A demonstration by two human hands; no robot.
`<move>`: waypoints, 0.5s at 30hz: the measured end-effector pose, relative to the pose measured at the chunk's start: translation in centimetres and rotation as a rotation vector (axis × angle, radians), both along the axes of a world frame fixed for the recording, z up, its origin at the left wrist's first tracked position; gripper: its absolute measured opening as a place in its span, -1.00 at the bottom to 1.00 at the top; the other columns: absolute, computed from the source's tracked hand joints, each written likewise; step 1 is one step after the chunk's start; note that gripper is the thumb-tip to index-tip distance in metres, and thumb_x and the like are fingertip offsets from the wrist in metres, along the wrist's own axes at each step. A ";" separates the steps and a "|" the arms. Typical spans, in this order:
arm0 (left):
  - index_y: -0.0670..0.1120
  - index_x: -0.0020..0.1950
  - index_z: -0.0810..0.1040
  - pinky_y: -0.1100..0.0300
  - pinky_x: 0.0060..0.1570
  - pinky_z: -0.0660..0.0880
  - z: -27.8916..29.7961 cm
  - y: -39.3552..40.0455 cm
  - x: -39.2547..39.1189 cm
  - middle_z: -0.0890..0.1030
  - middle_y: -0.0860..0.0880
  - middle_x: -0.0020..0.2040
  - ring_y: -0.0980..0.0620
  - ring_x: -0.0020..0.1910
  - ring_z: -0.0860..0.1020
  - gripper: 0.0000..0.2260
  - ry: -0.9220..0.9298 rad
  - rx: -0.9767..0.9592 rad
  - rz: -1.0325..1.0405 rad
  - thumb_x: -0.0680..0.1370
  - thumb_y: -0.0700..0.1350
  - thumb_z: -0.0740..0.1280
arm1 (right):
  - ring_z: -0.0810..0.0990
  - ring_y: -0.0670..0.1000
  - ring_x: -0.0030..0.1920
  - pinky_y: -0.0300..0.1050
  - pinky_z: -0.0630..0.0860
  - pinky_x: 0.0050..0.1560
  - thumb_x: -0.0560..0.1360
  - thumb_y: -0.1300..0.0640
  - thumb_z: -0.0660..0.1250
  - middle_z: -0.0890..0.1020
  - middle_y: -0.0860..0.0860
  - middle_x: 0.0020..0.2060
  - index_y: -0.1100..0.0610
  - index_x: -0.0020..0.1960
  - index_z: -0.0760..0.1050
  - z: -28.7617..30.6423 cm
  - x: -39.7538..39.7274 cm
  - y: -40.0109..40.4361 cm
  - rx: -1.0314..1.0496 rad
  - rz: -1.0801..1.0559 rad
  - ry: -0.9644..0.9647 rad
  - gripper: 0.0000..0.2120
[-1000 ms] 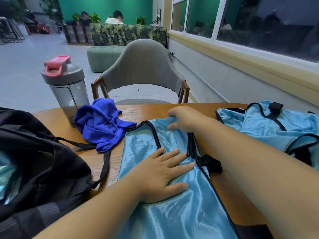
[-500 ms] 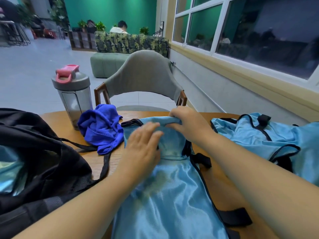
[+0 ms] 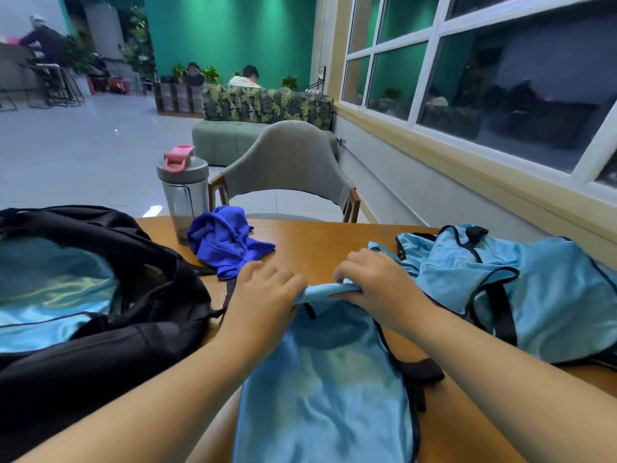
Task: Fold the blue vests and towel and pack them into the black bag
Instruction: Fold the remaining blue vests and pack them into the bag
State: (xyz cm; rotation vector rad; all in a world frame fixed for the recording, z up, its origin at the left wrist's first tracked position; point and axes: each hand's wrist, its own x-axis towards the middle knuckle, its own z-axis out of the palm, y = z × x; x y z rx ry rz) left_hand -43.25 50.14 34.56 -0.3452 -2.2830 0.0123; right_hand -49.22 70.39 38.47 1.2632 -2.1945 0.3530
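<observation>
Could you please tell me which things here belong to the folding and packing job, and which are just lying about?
Job: vest being folded, second vest, towel, black bag, left hand, right hand.
Lying about: bottle, chair.

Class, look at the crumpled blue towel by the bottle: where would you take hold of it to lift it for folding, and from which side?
Pinch the towel at the loose corner that trails toward the table's middle, probably coming from the right with the left hand. That flap lies flat and free, while the bottle blocks the far left and the bag crowds the near left.
</observation>
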 end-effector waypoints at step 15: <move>0.22 0.24 0.47 0.14 0.04 0.48 -4.7 0.8 6.5 0.55 0.21 0.10 0.13 0.06 0.51 -0.63 -0.610 0.189 -0.273 0.47 0.18 0.11 | 0.49 -0.10 -0.05 -0.19 0.39 -0.15 0.52 -0.35 0.08 0.51 -0.12 0.02 -0.02 0.25 0.44 -3.4 8.2 1.2 0.303 -0.274 -0.455 -0.49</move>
